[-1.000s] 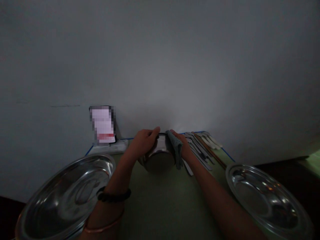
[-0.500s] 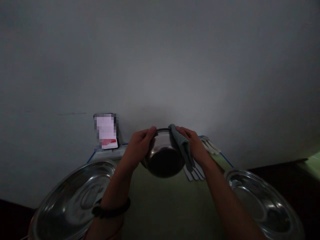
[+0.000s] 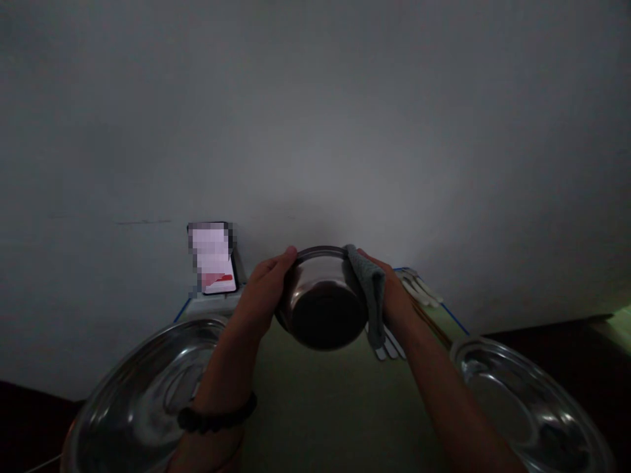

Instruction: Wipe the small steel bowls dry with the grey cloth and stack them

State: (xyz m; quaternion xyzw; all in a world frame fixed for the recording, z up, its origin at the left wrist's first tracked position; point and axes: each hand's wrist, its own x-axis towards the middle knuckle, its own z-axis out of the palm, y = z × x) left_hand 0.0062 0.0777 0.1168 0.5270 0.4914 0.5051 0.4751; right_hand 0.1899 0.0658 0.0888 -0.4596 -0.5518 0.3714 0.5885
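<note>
The shiny metal bowl (image 3: 328, 279) is right between the two hands, over the middle of the far part of the green table (image 3: 340, 407). It is tipped, with its dark bottom facing the person. The left hand (image 3: 263, 292) is curled round the bowl's left side, thumb up at the rim. The right hand (image 3: 392, 289) is bent round a grey cloth (image 3: 369, 279) and holds it on the bowl's right side. Most fingertips are hidden. I can't tell if the bowl touches the table. White-handled cutlery (image 3: 424, 292) lies by the table's far right corner. A big basin (image 3: 133, 387) sits at the left edge.
</note>
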